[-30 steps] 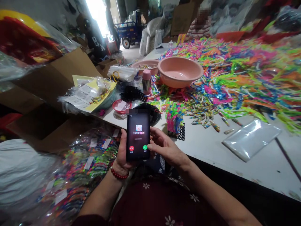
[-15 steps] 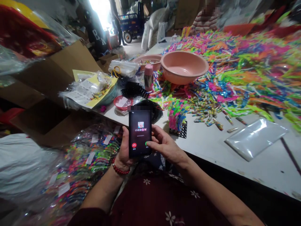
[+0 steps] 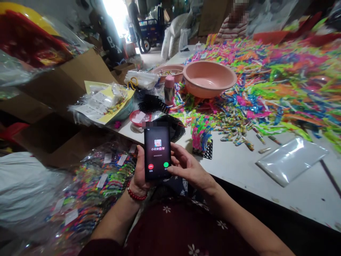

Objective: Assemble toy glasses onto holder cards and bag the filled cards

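A black phone (image 3: pixel 157 151) stands upright in front of me, its screen lit with a red and a green round button. My left hand (image 3: pixel 139 174) is wrapped round its lower left edge, a red bead bracelet (image 3: pixel 135 195) on the wrist. My right hand (image 3: pixel 189 167) is at the phone's right edge, fingers curled, the thumb beside the green button. Just past the hands a black grid piece (image 3: pixel 204 148) on the white table (image 3: pixel 239 167) carries a cluster of bright plastic pieces.
A pink basin (image 3: pixel 209 78) and a second one (image 3: pixel 167 71) sit among a wide heap of neon plastic pieces (image 3: pixel 279 78). A clear bag (image 3: pixel 291 160) lies at right. Cardboard boxes (image 3: pixel 66 92) and bagged goods (image 3: pixel 101 177) fill the left. A person sits far back.
The phone stays in my left hand. My right thumb, which covered the green button half a second ago, now sits just beside it. The view shifted slightly.
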The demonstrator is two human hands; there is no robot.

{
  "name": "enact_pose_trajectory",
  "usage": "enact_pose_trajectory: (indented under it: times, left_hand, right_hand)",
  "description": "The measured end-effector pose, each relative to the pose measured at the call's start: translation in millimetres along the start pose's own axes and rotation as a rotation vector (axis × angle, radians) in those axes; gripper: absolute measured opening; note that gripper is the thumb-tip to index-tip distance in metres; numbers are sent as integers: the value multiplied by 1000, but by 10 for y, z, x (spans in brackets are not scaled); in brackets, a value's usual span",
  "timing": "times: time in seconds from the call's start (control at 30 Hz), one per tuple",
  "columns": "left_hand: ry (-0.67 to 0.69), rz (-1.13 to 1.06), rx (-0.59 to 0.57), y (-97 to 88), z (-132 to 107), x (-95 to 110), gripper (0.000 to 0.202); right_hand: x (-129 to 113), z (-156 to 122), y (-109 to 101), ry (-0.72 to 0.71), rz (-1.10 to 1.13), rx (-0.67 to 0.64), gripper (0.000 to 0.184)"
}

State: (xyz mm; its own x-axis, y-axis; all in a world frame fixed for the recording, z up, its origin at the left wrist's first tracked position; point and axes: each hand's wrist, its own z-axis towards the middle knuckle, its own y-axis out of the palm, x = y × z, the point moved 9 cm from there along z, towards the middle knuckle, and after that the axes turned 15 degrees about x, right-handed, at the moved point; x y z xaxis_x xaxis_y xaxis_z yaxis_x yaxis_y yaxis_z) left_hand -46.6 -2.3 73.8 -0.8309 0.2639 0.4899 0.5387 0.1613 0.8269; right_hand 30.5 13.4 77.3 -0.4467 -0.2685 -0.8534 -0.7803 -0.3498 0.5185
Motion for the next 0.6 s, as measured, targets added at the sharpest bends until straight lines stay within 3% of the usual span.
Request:
enact_pose_trajectory:
  times: [0.37,0.6]
  left_hand:
    - [19,68,-11,22,-16,18,83]
    - [42,94,-41,102,-49,93,89]
  right_hand:
    - [-83,-70,57,16,21,-36,74]
    - [-57,-120,-130,-24,-51,-3,73]
